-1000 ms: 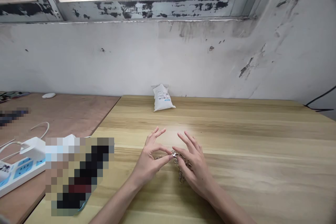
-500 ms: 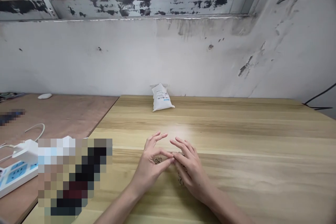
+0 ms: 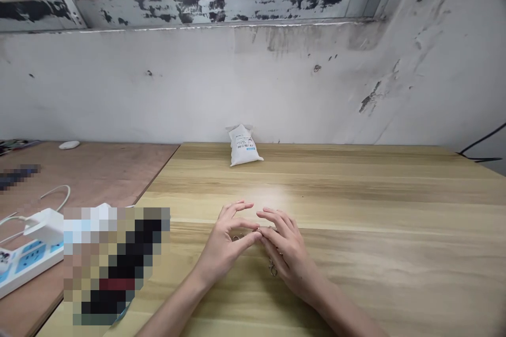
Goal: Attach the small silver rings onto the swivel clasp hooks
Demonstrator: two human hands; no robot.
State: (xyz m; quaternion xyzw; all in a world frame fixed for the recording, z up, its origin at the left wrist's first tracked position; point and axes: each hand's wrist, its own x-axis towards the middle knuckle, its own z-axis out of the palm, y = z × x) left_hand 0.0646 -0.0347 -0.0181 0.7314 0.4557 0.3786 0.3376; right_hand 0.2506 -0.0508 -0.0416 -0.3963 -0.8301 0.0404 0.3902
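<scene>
My left hand (image 3: 221,250) has its thumb and index finger pinched at a tiny shiny metal piece (image 3: 259,230), with the other fingers raised. From the opposite side my right hand (image 3: 288,250) pinches the same spot, its thumb and finger touching the left fingertips. The fingers mostly cover the piece, so its exact shape is hidden. Beneath my right palm lies a small metal ring with a clasp-like end (image 3: 273,268). Another small metal ring (image 3: 236,238) shows beside my left thumb. More metal bits peek out behind the right fingers.
The wooden-topped table (image 3: 379,184) meets a stained wall. A white plastic pouch (image 3: 244,148) with a printed label stands near its back edge. At left, a power strip (image 3: 33,263) with a white charger (image 3: 44,225) rests on a brown table; a blurred dark object (image 3: 122,268) lies nearby.
Both hands stay together with barely any movement. The left index finger and thumb have shifted slightly around the pinched piece. The view has moved a little.
</scene>
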